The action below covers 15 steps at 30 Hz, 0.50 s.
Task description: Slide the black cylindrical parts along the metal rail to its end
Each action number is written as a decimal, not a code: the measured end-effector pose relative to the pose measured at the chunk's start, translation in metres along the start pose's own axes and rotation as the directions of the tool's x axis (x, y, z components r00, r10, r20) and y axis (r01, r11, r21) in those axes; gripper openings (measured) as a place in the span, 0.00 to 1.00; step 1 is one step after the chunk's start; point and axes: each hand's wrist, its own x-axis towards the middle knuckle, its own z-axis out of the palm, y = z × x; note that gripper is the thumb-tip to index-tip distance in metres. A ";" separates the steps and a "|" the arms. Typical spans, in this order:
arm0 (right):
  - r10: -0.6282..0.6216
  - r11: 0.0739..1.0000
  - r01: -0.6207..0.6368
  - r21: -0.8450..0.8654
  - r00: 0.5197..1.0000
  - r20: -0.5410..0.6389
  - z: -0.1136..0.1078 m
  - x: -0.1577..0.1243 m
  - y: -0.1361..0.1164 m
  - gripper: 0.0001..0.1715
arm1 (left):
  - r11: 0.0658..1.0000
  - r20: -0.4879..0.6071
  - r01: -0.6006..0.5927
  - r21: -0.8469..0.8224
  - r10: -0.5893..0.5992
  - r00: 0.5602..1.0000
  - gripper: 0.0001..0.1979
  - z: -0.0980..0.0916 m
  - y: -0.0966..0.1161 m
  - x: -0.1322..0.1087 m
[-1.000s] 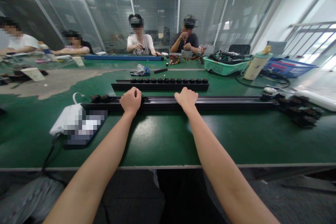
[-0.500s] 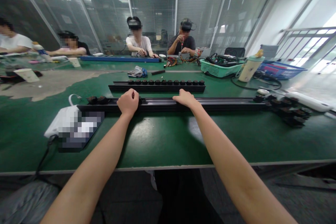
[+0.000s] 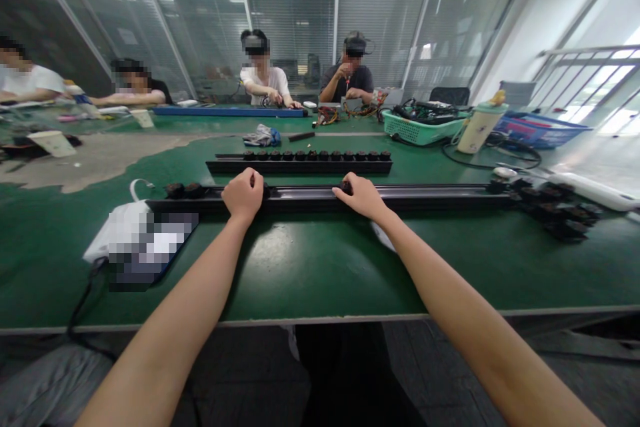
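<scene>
A long black rail (image 3: 310,199) with a shiny groove lies across the table in front of me. My left hand (image 3: 243,193) is closed in a fist on its left half; what the fingers hold is hidden, though a black piece (image 3: 269,191) shows just beside them. Farther right, my right hand (image 3: 364,195) has thumb and fingers round a small black part (image 3: 345,187) at the groove. Two black parts (image 3: 183,190) sit at the rail's left end. More lie piled in a heap (image 3: 557,210) by its right end. Behind stands a shorter black rail (image 3: 300,167) carrying a row of similar parts.
A white device (image 3: 117,230) with a cable and a phone-like slab (image 3: 170,247) lie at left. Beyond are a crumpled cloth (image 3: 263,136), a green basket (image 3: 423,130), a bottle (image 3: 477,130) and a blue basket (image 3: 543,130). Several people sit across the table.
My right hand has slid a little to the right along the rail, and a black part now shows between its thumb and fingers. My left hand has stayed nearly in place.
</scene>
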 end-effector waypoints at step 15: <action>0.118 0.978 -0.125 -0.167 0.992 -0.048 -0.001 -0.007 -0.024 0.20 | 0.999 0.001 0.001 -0.048 -0.001 1.000 0.18 0.000 0.000 0.000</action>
